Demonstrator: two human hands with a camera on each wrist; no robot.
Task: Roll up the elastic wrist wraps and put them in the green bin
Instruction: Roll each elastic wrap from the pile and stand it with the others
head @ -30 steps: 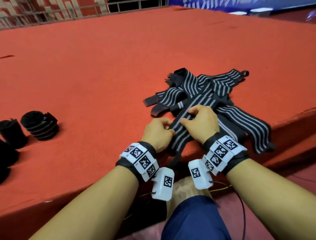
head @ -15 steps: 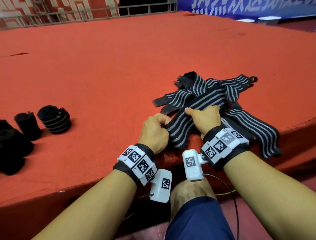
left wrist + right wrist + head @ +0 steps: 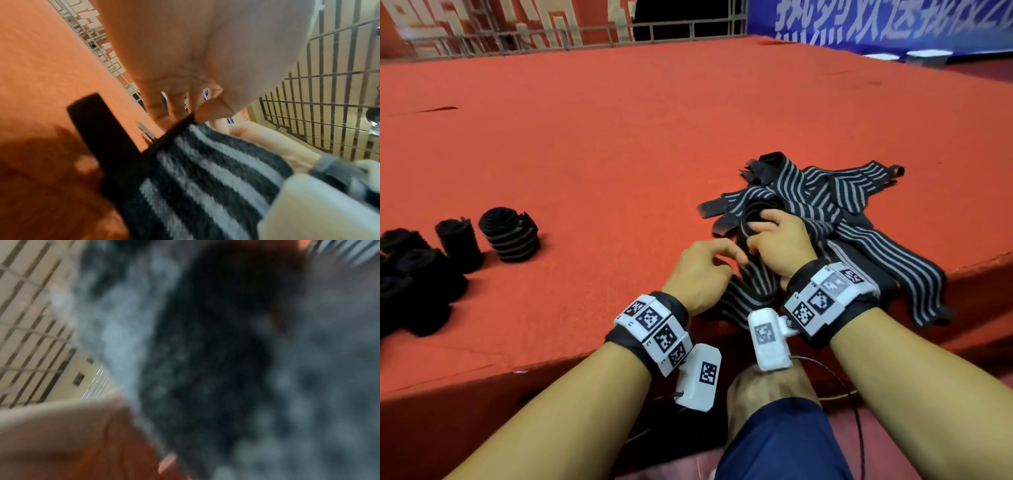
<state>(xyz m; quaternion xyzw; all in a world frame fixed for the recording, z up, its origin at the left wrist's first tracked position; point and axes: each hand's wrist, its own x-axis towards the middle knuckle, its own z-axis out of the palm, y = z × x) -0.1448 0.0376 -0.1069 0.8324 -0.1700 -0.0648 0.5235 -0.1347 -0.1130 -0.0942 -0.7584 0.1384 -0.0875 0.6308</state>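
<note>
A black wrist wrap [image 3: 751, 284] with grey stripes lies at the near edge of the red platform. Its far end is curled into a small loop [image 3: 756, 209]. My right hand [image 3: 756, 228] grips that loop with curled fingers. My left hand [image 3: 729, 255] sits just left of it and pinches the wrap's edge between thumb and fingers [image 3: 193, 116]. The left wrist view shows the striped wrap [image 3: 205, 170] and its black end strip [image 3: 98, 129]. The right wrist view is blurred, filled with dark wrap fabric [image 3: 205, 353]. No green bin is in view.
A pile of loose striped wraps [image 3: 835, 195] lies right behind my hands. Several rolled wraps [image 3: 508, 234] stand at the left of the red platform [image 3: 619, 137]. The platform's front edge [image 3: 551, 366] runs under my wrists, with my knee below.
The wrap lay flat under both hands; its far end is now curled into a loop. My right hand moved forward onto that loop, and the left hand's fingers reached towards it.
</note>
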